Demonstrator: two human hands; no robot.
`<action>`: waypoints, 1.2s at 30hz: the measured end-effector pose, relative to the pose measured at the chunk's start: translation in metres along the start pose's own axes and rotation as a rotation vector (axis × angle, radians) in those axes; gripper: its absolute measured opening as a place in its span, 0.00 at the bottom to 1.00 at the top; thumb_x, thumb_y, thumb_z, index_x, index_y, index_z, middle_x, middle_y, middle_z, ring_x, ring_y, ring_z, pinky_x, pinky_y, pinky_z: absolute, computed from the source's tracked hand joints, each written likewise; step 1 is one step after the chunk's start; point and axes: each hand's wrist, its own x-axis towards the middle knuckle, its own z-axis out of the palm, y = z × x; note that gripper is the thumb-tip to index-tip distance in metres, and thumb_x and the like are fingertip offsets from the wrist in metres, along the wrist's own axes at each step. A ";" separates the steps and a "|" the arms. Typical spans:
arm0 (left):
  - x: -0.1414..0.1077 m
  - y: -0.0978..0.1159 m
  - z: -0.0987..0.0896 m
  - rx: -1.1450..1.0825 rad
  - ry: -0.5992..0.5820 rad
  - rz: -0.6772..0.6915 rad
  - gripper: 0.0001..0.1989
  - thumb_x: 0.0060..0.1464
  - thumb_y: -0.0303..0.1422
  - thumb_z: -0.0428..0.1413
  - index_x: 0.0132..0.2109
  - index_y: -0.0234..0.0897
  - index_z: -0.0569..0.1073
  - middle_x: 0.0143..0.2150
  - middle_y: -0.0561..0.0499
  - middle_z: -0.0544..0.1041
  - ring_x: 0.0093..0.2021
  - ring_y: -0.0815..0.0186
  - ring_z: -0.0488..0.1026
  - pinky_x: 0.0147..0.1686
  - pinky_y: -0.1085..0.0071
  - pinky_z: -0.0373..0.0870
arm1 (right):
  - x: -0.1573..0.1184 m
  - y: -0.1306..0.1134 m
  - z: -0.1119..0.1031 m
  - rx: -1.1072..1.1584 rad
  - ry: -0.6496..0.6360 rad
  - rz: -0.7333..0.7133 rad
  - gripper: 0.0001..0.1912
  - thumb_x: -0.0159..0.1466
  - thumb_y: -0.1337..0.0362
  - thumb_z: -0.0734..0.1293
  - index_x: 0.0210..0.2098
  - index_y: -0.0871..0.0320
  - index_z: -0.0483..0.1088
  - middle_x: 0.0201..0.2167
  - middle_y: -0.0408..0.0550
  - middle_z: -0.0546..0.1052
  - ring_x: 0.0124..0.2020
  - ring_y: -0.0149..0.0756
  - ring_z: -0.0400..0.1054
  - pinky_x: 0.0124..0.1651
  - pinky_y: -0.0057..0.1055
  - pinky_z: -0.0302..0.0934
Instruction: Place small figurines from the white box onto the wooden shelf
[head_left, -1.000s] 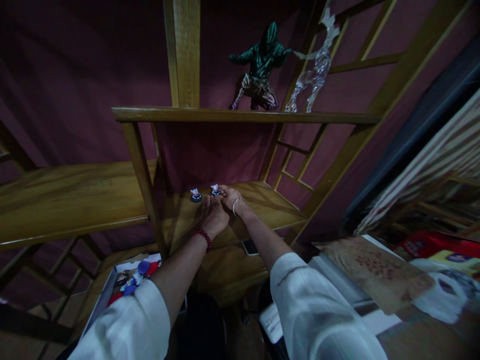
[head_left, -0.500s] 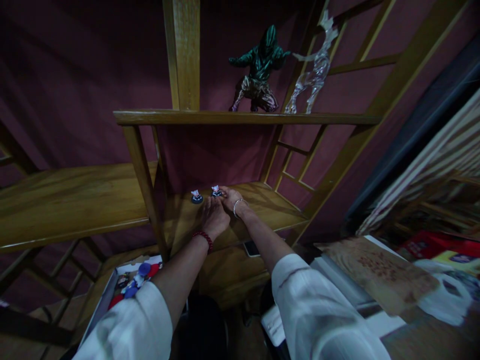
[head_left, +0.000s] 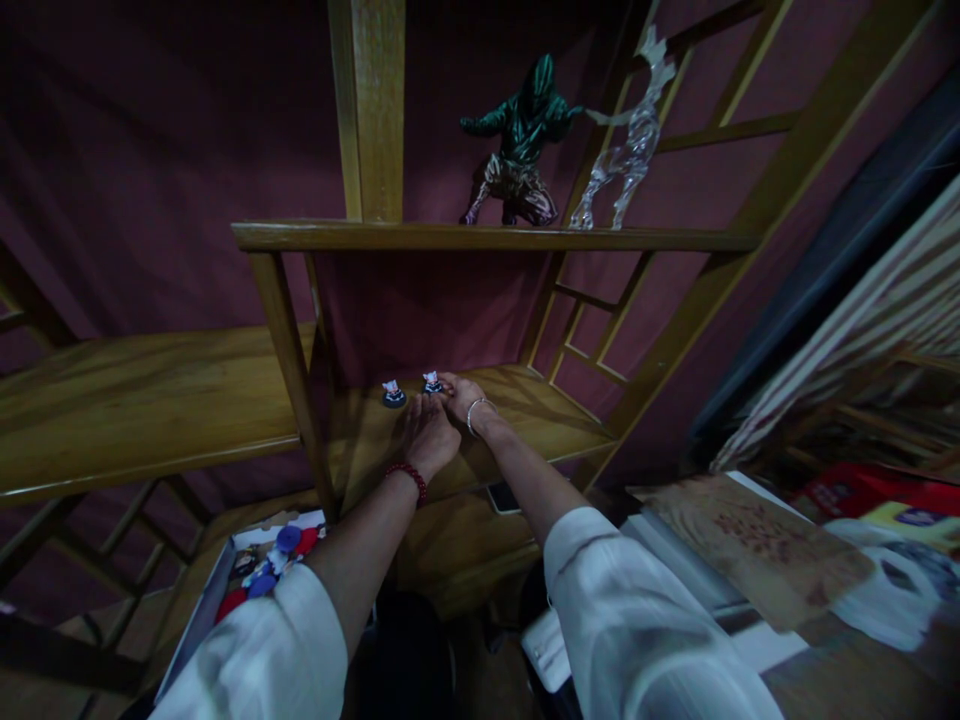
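A small white-headed figurine on a dark round base stands on the wooden shelf board. My right hand, with a pale bracelet at the wrist, closes its fingers on the figurine's right side. From the front, my left hand, wearing a red bead bracelet, has its fingers drawn together at the base; its fingertips are partly hidden. Just to the left stands a second, similar figurine, apart from both hands.
Overhead, an upper shelf carries a green hooded statue and a clear deer figure. A box of colourful small items sits lower left. A phone lies below my right forearm. Cardboard and bags are at right.
Both hands stay at the same figurine with hardly any movement. The view has shifted very slightly.
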 end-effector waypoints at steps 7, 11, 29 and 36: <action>0.000 0.001 -0.001 0.016 -0.027 0.004 0.28 0.49 0.26 0.42 0.59 0.25 0.52 0.62 0.37 0.52 0.63 0.57 0.44 0.59 0.62 0.43 | 0.002 0.004 0.003 0.050 0.003 -0.012 0.19 0.54 0.69 0.65 0.46 0.53 0.68 0.39 0.42 0.76 0.40 0.31 0.70 0.45 0.26 0.63; 0.000 0.001 -0.001 0.015 -0.022 -0.001 0.28 0.50 0.26 0.42 0.59 0.25 0.53 0.62 0.37 0.52 0.63 0.57 0.43 0.59 0.62 0.42 | 0.004 0.006 0.005 0.083 0.004 -0.021 0.19 0.54 0.70 0.65 0.45 0.53 0.68 0.39 0.42 0.76 0.39 0.31 0.70 0.45 0.26 0.63; -0.002 -0.004 0.003 -0.051 0.066 0.021 0.28 0.47 0.23 0.44 0.58 0.28 0.57 0.61 0.39 0.56 0.62 0.59 0.47 0.59 0.62 0.44 | 0.001 0.000 -0.001 0.152 0.030 0.071 0.24 0.49 0.71 0.68 0.47 0.58 0.66 0.34 0.43 0.74 0.33 0.26 0.67 0.41 0.23 0.63; -0.009 -0.003 -0.003 -0.060 0.179 -0.003 0.24 0.46 0.22 0.44 0.53 0.26 0.62 0.55 0.38 0.64 0.58 0.60 0.57 0.57 0.64 0.51 | -0.011 -0.004 -0.011 0.210 0.097 0.131 0.24 0.48 0.68 0.69 0.45 0.61 0.65 0.36 0.46 0.73 0.35 0.27 0.67 0.43 0.27 0.63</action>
